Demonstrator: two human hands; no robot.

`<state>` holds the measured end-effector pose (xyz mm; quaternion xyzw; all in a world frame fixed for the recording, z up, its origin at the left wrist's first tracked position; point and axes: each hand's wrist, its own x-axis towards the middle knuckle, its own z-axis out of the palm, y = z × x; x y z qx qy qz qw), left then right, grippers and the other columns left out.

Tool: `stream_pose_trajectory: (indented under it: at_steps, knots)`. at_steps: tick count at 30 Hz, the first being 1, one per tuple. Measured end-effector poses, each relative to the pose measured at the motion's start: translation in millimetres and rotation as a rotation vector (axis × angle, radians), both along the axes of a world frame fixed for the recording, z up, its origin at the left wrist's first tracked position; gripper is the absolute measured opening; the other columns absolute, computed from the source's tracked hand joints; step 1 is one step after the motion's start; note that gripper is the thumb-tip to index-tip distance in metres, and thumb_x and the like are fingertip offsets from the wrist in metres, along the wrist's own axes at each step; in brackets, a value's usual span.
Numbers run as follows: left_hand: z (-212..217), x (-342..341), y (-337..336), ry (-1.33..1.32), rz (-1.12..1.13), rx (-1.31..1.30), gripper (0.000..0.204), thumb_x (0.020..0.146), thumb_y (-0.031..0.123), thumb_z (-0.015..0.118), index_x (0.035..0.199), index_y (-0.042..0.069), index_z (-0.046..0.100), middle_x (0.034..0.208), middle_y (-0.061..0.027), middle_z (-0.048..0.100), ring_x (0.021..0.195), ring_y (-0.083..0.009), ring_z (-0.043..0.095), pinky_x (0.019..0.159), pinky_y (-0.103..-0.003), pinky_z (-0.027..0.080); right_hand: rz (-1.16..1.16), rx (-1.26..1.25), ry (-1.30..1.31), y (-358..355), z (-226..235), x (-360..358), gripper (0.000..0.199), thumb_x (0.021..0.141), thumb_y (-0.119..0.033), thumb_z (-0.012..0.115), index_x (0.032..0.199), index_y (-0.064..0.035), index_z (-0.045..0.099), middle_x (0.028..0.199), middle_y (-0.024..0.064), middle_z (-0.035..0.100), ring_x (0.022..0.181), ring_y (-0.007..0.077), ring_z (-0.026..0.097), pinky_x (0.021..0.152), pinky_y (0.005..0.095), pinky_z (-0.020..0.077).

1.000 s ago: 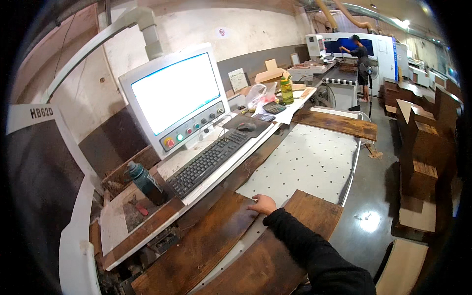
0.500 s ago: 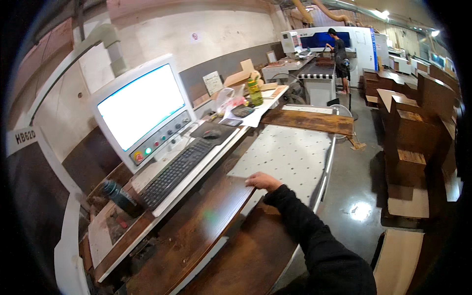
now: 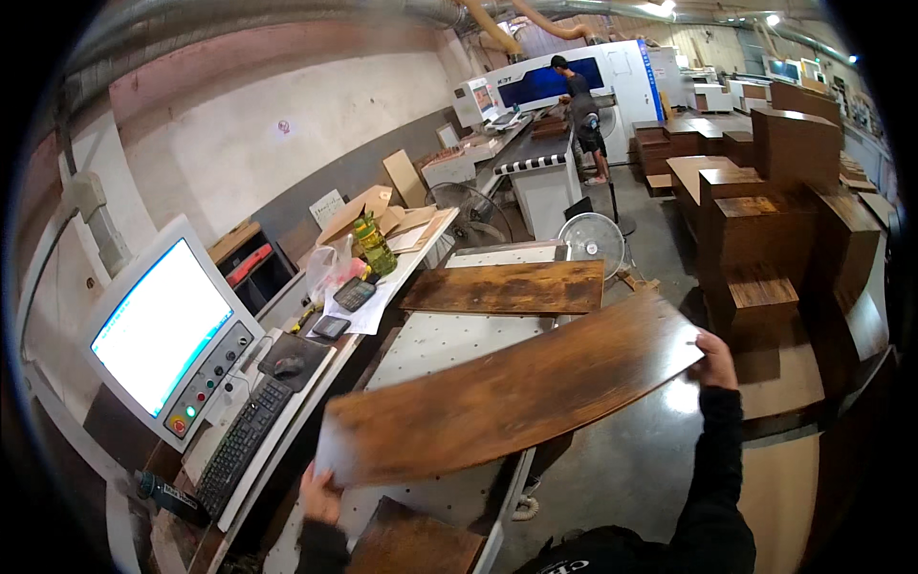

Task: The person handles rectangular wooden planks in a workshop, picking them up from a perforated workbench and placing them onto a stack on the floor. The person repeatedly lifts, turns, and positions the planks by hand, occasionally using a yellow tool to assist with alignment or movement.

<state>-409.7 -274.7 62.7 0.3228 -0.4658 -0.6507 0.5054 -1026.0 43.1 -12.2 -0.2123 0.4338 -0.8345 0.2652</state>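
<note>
A long dark-brown wooden board [image 3: 507, 387] is lifted above the white perforated table [image 3: 430, 344], tilted up toward its right end. Gripping its near left corner is my left hand [image 3: 320, 496], fingers partly hidden by the board. My right hand [image 3: 715, 362] is closed on the right end. Another brown board [image 3: 507, 287] lies across the table beyond the held one. A further brown board [image 3: 418, 538] rests on the table close to me, below the held one.
A control screen [image 3: 163, 330], keyboard [image 3: 244, 440] and mouse [image 3: 284, 366] stand at the left. Behind them are a yellow-green bottle [image 3: 373, 247] and calculator [image 3: 355, 294]. Brown panel stacks [image 3: 765, 239] fill the right side. A floor fan [image 3: 591, 247] and a person [image 3: 579, 115] are farther back.
The board that lay at the left of the table is now raised and turned crosswise in both hands. My left hand has come into view, and the view has swung right.
</note>
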Motion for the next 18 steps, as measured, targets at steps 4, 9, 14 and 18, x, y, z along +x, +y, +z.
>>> stream_pose_trajectory:
  at_steps: [4,9,14,18]
  knots:
    - [-36,-162,-93,0.047,0.078,0.009,0.025,0.083,0.009,0.058,0.106,0.001,0.057,0.099,-0.0069,0.061,0.087,-0.0208,0.060,0.074,-0.035,0.049,-0.155,-0.116,0.011,49,-2,-40,0.045,0.086,-0.020,0.048,0.126,0.0027,0.047,0.095,0.0028,0.061,0.068,0.0063,0.056,0.049,0.0183,0.0442]
    - [-48,-317,-159,0.241,0.285,0.102,0.042,0.080,-0.002,0.059,0.118,-0.002,0.041,0.114,-0.0198,0.053,0.098,-0.0338,0.058,0.081,-0.046,0.051,-0.101,-0.178,0.026,45,-16,-65,0.051,0.086,-0.020,0.053,0.132,-0.0011,0.040,0.114,0.0078,0.057,0.095,0.0159,0.058,0.079,0.0291,0.0506]
    - [-33,-377,-120,-0.096,-0.236,0.021,0.081,0.085,0.010,0.062,0.142,0.009,0.006,0.120,-0.0213,0.049,0.097,-0.0292,0.060,0.083,-0.038,0.050,-0.173,-0.092,-0.123,-23,-78,-97,0.055,0.090,-0.007,0.043,0.142,-0.0108,0.026,0.125,0.0102,0.050,0.102,0.0228,0.057,0.079,0.0363,0.0524]
    - [-2,-337,-30,-0.451,-0.609,-0.415,0.068,0.083,0.004,0.063,0.139,0.007,0.024,0.125,-0.0156,0.049,0.093,-0.0184,0.060,0.079,-0.031,0.051,-0.187,-0.075,-0.149,-103,-79,-83,0.058,0.090,-0.004,0.039,0.144,-0.0108,0.020,0.118,0.0100,0.051,0.094,0.0206,0.057,0.070,0.0342,0.0528]
